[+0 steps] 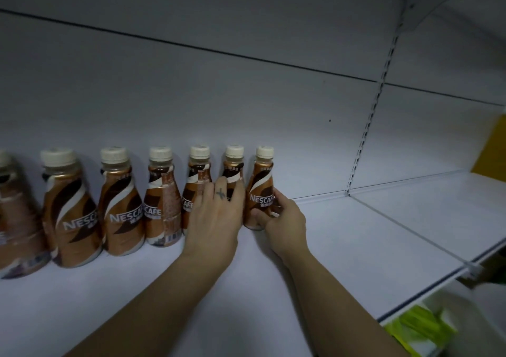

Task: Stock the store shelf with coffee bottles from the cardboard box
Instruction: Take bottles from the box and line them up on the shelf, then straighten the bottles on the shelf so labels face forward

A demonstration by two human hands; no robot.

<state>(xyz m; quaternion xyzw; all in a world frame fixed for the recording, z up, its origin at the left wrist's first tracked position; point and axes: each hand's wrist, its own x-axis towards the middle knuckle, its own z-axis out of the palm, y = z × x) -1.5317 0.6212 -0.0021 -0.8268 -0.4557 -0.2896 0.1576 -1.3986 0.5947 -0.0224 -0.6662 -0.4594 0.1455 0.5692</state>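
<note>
**Last bottle in row: tip risk on release**

My right hand (284, 219): fingers (258, 217) pinching the end coffee bottle (260, 189) low on its body, thumb in front, the others wrapped round the far side. Bottle upright, base on the shelf (342, 236), at the back wall.

My left hand (216, 214): fingers loosely together, laid flat across the front of the neighbouring bottle (232, 176), bracing it. Not gripping.

Risks, my read:
- The two bottles look to be nearly touching. Pulling my right hand out sideways could drag the end one over.
- A knock to the left could domino the row (117, 203); tall, narrow-necked bottles.
- Labels not aligned: one bottle (163, 200) shows its back panel, so facing needs fixing.

Writing: "NESCAFE" in white on brown-copper sleeves, small Chinese characters beneath, unreadable. Cream caps. Cardboard box not in view.
</note>
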